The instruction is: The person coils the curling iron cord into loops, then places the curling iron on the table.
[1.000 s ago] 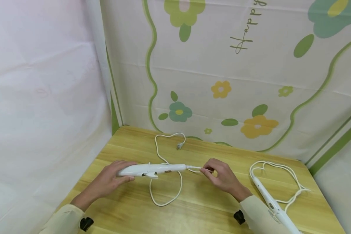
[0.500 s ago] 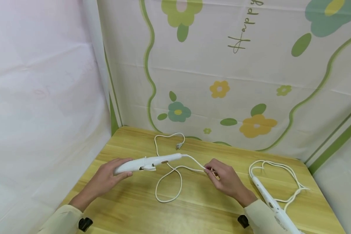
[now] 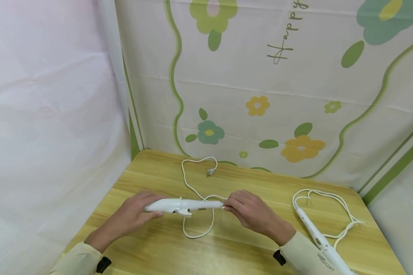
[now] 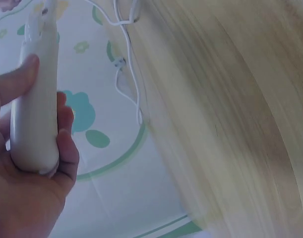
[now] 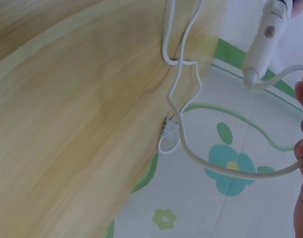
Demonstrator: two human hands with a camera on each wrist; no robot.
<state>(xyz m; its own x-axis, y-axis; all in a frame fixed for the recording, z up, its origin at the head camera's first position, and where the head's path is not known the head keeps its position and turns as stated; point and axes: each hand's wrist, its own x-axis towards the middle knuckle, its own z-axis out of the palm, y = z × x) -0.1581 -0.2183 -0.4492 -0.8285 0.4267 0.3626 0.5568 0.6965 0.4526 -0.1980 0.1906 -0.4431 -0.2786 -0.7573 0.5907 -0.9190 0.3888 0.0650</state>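
Note:
A white curling iron (image 3: 196,204) lies crosswise above the table, its corded end toward the right. My left hand (image 3: 134,212) grips the thick end; in the left wrist view the thumb lies along the body of the curling iron (image 4: 37,114) and the fingers wrap behind. My right hand (image 3: 251,212) pinches the white cord near the narrow end. From the fingers at the edge of the right wrist view, the cord (image 5: 240,173) hangs in a wide bend. The remaining cord loops over the table to its plug (image 3: 210,172).
A second white curling iron (image 3: 311,229) lies at the right, its cord (image 3: 345,206) in loose coils and its near part beside the right sleeve (image 3: 304,250). A flower-printed cloth (image 3: 234,76) stands behind the wooden table (image 3: 151,168).
The curling iron tilted up at its corded end, then came back level and slightly right. My right hand has moved left along the cord, up to the iron's narrow end.

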